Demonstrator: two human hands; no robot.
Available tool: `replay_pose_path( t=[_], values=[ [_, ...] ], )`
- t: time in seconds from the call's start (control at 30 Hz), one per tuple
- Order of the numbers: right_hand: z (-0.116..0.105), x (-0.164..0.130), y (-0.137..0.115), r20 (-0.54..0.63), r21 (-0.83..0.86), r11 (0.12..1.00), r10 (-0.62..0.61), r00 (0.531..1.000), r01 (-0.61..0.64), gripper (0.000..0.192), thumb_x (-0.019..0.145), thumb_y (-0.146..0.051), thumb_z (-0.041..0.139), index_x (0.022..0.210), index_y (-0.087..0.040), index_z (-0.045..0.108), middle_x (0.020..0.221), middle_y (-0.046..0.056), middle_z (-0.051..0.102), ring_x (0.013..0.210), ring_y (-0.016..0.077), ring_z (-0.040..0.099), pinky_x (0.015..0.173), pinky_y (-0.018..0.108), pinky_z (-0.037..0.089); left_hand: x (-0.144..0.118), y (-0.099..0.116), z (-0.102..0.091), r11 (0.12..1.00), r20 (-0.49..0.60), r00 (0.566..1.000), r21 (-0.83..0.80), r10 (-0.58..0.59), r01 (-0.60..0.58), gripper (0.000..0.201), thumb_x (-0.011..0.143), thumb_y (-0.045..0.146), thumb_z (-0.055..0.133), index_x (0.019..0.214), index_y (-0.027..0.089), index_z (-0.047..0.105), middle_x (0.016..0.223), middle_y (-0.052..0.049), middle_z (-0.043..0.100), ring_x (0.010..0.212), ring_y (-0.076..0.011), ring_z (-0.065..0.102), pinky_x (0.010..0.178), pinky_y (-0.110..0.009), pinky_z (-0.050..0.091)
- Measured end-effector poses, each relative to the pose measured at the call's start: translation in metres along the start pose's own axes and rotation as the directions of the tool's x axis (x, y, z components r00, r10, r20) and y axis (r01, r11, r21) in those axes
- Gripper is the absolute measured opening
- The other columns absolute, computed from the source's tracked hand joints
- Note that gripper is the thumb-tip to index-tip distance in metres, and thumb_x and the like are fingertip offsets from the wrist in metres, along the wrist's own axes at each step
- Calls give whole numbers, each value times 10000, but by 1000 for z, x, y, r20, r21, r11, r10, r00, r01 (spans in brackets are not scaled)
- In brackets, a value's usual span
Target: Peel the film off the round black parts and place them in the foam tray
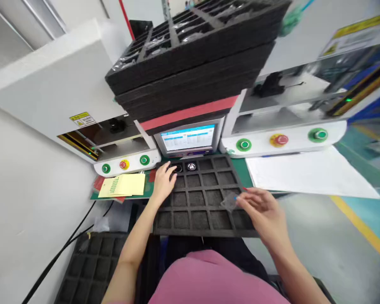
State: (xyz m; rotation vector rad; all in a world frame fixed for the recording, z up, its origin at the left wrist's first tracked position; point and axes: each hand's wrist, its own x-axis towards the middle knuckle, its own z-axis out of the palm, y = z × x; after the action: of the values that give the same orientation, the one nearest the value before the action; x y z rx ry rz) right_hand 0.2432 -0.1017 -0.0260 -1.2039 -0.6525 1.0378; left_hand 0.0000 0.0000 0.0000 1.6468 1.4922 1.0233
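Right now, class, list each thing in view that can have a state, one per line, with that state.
Foam tray: flat on the bench, most cells empty, two far cells filled.
Tray stack: piled above the screen, top tray holding bagged parts.
Screen: on.
Left hand: grip open, fingers at a far cell.
Right hand: pinching a small clear bag.
Yellow sheets: lying flat.

Bare forearms, ringless left hand (163,180), and seemingly a pink top (209,278).
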Motion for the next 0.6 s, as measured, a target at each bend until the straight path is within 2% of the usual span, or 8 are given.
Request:
replay_pose_path(
  t=[0.07, 0.17, 0.27, 0.37, 0.47, 0.6],
  values=[
    [6, -5, -7, 24, 11, 1000, -3, 1000, 2, 499, 552, -467, 902, 845, -213, 588, 654, -24, 666, 588, 93, 627, 598, 188, 523, -25, 17, 17, 999, 123, 992, -21, 39, -37, 181, 841, 186, 590, 961, 156, 722, 1176, -119, 711, 1173, -263, 616, 1119, -487, 385],
    [15, -13, -16, 71, 33, 999, -5, 997, 2, 460, 605, -458, 878, 856, -224, 572, 679, -25, 665, 602, 108, 634, 616, 219, 539, -56, 40, 38, 991, 295, 954, -133, 48, -9, 190, 814, 287, 657, 938, 163, 732, 947, -83, 772, 908, -216, 723, 885, -364, 566],
    [20, -18, -22, 121, 54, 999, 0, 993, -7, 434, 629, -429, 870, 864, -227, 565, 695, -23, 669, 625, 113, 643, 625, 217, 539, -74, 55, 51, 934, 402, 915, -314, -30, 168, 274, 706, 366, 774, 853, 140, 727, 819, -88, 774, 772, -211, 742, 759, -314, 595],
    [21, -20, -24, 148, 64, 998, 7, 989, -17, 414, 648, -408, 862, 871, -223, 567, 693, -20, 676, 600, 109, 639, 611, 212, 535, -77, 61, 54, 829, 424, 893, -437, -153, 350, 349, 658, 454, 805, 732, 129, 702, 669, -77, 743, 632, -198, 723, 680, -318, 603],
    [20, -21, -24, 128, 70, 998, -5, 992, -4, 385, 683, -398, 842, 880, -227, 558, 703, -22, 686, 585, 97, 633, 619, 204, 535, -78, 63, 51, 808, 402, 892, -445, -205, 387, 363, 614, 451, 832, 692, 125, 693, 614, -66, 723, 577, -182, 706, 630, -296, 598],
    [20, -25, -23, 117, 63, 998, -22, 993, 14, 413, 671, -401, 843, 919, -238, 556, 754, -3, 714, 658, 118, 667, 681, 222, 559, -83, 64, 48, 847, 367, 910, -408, -190, 342, 325, 659, 432, 803, 710, 130, 693, 649, -77, 736, 625, -198, 727, 645, -295, 603]
  ],
)
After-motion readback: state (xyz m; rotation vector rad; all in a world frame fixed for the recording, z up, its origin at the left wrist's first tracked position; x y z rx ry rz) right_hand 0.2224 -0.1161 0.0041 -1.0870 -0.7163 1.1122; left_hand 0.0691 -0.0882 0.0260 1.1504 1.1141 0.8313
